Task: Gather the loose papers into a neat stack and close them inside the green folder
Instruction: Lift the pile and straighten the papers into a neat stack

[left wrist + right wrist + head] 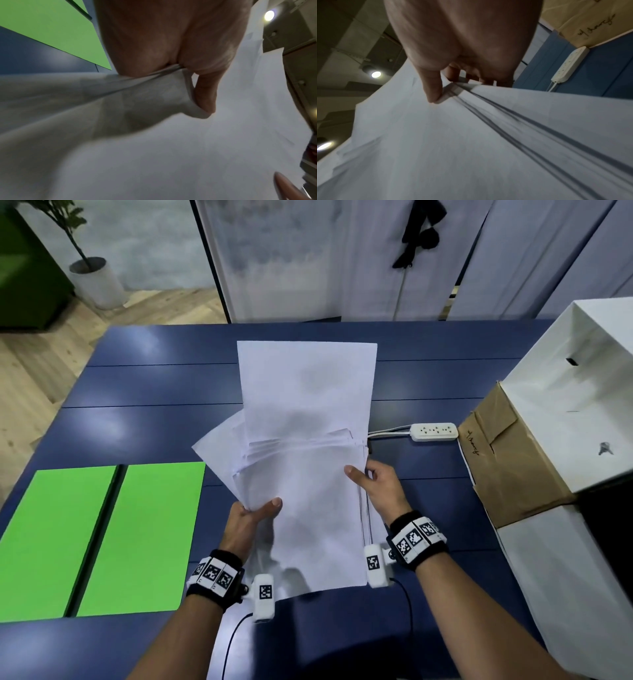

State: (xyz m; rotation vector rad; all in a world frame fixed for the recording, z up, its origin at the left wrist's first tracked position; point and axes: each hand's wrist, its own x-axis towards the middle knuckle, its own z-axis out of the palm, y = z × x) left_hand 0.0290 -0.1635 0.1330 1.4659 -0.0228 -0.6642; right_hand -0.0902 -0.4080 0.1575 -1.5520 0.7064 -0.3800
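Observation:
Several white papers [308,446] form an uneven bundle lifted off the blue table [137,392], sheets fanned out at the left and one sticking up taller. My left hand [255,513] pinches the bundle's left edge, thumb on top, fingers hidden beneath. My right hand [371,486] grips the right edge the same way. In the left wrist view my thumb [205,94] presses the papers [171,148]. In the right wrist view my thumb [433,88] lies on the papers [471,148] above offset sheet edges. The green folder [102,539] lies open and flat at the left.
A white power strip [434,432] with its cable lies on the table to the right of the papers. A large white and brown cardboard box [548,446] fills the right side. Partition panels stand behind the table; a potted plant [92,275] sits on the floor at the far left.

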